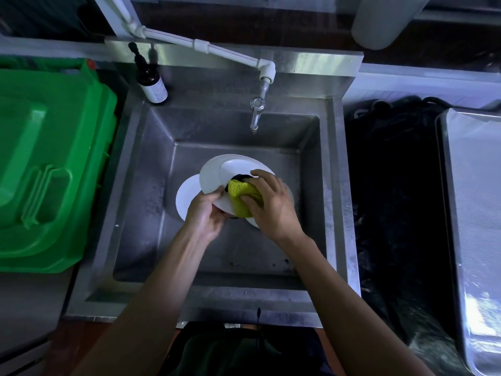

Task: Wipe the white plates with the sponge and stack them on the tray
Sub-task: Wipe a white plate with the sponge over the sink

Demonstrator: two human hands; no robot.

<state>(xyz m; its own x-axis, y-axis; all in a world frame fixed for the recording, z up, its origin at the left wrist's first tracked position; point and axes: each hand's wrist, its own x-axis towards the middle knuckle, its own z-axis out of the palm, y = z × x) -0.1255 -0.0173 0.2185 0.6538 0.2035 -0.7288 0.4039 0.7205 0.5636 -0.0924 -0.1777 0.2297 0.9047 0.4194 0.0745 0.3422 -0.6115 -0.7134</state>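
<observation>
**Scrubbing a plate over the sink**

White plate [214, 175] sits mid-frame, tilted over the sink [151, 185]. My left hand [206, 213] pinches its lower rim, fingers curled under. My right hand [271, 204] has fingers wrapped round the yellow sponge [240, 198], pressing it on the plate. Another plate [185, 198] lies underneath. Tray [474, 185] is at the right edge, green bin [48, 164] at the left.

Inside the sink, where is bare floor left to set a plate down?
Bare sink floor lies near the front wall below both forearms, and under the tap. The middle is crowded: left hand holds a plate, right hand presses the sponge.
</observation>
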